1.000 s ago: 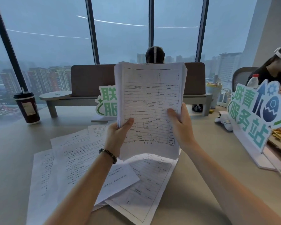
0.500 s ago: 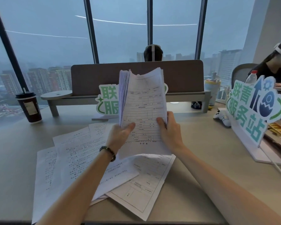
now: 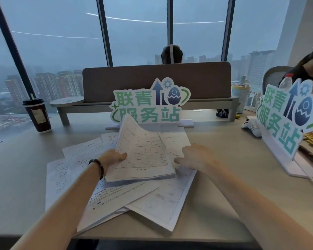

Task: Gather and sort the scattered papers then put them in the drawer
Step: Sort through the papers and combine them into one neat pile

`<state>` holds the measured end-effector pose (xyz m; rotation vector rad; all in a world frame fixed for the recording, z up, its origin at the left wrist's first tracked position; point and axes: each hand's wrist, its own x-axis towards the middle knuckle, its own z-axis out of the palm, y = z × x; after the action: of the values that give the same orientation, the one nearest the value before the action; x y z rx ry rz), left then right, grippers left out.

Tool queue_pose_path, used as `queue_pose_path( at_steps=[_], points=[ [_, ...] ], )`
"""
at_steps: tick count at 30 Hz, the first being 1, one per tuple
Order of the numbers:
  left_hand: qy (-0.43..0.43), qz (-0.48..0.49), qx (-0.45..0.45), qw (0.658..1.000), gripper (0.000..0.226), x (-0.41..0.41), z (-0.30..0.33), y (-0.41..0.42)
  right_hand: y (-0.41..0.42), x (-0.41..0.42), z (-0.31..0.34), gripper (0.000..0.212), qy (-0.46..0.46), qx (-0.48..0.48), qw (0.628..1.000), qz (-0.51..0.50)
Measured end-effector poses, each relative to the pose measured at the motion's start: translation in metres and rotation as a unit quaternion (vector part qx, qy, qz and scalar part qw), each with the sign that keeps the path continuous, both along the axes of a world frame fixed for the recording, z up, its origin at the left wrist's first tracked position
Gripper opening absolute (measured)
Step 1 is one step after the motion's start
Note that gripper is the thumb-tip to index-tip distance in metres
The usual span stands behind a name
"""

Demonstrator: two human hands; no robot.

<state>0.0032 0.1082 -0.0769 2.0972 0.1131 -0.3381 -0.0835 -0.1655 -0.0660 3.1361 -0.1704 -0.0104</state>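
A thick stack of printed forms (image 3: 143, 156) lies low over the desk, its far edge curled upward. My left hand (image 3: 114, 157), with a dark bead bracelet on the wrist, grips the stack's left edge, thumb on top. My right hand (image 3: 193, 156) is just off the stack's right edge, fingers spread over a loose sheet, holding nothing. Several scattered papers (image 3: 116, 199) lie overlapping under and around the stack on the beige desk (image 3: 224, 204). No drawer is in view.
A green-lettered standing sign (image 3: 148, 105) is right behind the papers, another sign (image 3: 285, 120) at the right. A dark paper cup (image 3: 37, 114) stands far left. A desk divider (image 3: 157, 82), a water bottle (image 3: 285, 82), a white toy (image 3: 251, 125), and people beyond.
The stack was held upright in both hands; it has come down flat onto the scattered papers. My right hand has let go of it and opened beside it.
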Motion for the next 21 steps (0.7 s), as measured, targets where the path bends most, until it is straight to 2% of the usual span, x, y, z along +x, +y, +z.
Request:
queue_pose_path(
  at_steps=[3, 5, 9, 13, 16, 19, 21],
  points=[
    [-0.005, 0.007, -0.003, 1.0, 0.034, 0.002, -0.004, -0.005, -0.005, 0.01, -0.008, 0.048, 0.061, 0.044, 0.997, 0.012],
    [-0.007, 0.006, -0.003, 1.0, 0.035, 0.004, -0.005, -0.008, -0.012, 0.013, -0.011, 0.051, 0.064, 0.09, 0.994, 0.007],
    [-0.018, -0.011, 0.016, 1.0, 0.034, 0.004, -0.003, -0.021, -0.023, 0.011, -0.018, 0.077, -0.007, 0.095, 0.99, -0.107],
    [-0.022, -0.019, 0.006, 1.0, 0.036, 0.004, -0.003, -0.036, -0.026, 0.01, -0.017, 0.066, -0.066, 0.159, 0.979, -0.104],
    [-0.008, -0.031, -0.021, 0.999, 0.035, 0.003, -0.002, -0.049, -0.035, 0.015, -0.014, 0.067, -0.073, 0.265, 0.955, -0.11],
    [-0.004, -0.032, -0.056, 0.998, 0.036, 0.004, 0.004, -0.048, -0.043, 0.016, -0.014, 0.076, -0.094, 0.38, 0.911, -0.128],
    [0.0, -0.021, -0.079, 0.997, 0.036, 0.007, 0.009, -0.035, -0.046, 0.017, -0.013, 0.083, -0.116, 0.42, 0.888, -0.147]
  ],
)
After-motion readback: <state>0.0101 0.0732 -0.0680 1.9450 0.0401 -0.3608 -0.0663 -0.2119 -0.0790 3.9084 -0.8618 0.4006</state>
